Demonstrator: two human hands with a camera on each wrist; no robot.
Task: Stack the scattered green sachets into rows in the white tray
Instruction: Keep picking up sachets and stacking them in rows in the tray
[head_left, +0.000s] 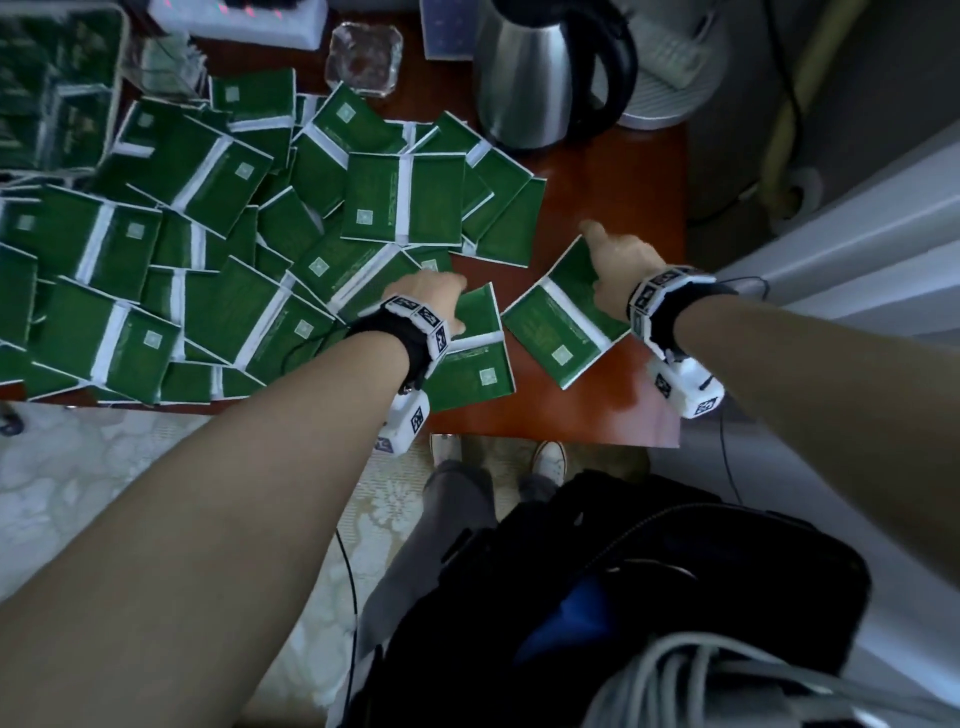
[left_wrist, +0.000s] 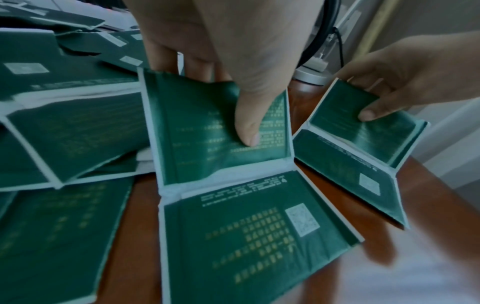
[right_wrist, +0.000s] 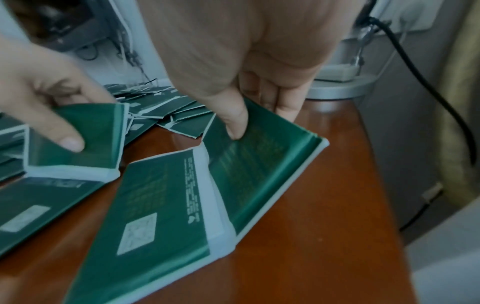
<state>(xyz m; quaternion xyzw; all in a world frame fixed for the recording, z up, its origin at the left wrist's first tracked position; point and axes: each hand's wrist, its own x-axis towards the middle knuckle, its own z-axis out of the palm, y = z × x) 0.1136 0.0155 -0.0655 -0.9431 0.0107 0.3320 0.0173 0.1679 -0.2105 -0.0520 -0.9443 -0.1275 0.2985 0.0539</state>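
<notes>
Green sachets (head_left: 208, 244) with white seams lie heaped over the left and middle of a red-brown table (head_left: 613, 171). The white tray (head_left: 118, 104) stands at the far left corner with green sachets in it. My left hand (head_left: 441, 296) pinches the upper half of a joined pair of sachets (left_wrist: 223, 160), thumb on top and fingers behind, and that half is lifted while the lower half lies flat. My right hand (head_left: 618, 260) pinches the raised half of another joined pair (right_wrist: 246, 174) near the table's right edge, thumb on the face, fingers (right_wrist: 283, 107) behind.
A steel kettle (head_left: 530, 73) and a glass ashtray (head_left: 363, 57) stand at the back. A round white base (head_left: 670, 78) sits behind the kettle. The table's front edge (head_left: 545, 431) is close to my wrists. A black bag (head_left: 649, 597) hangs below.
</notes>
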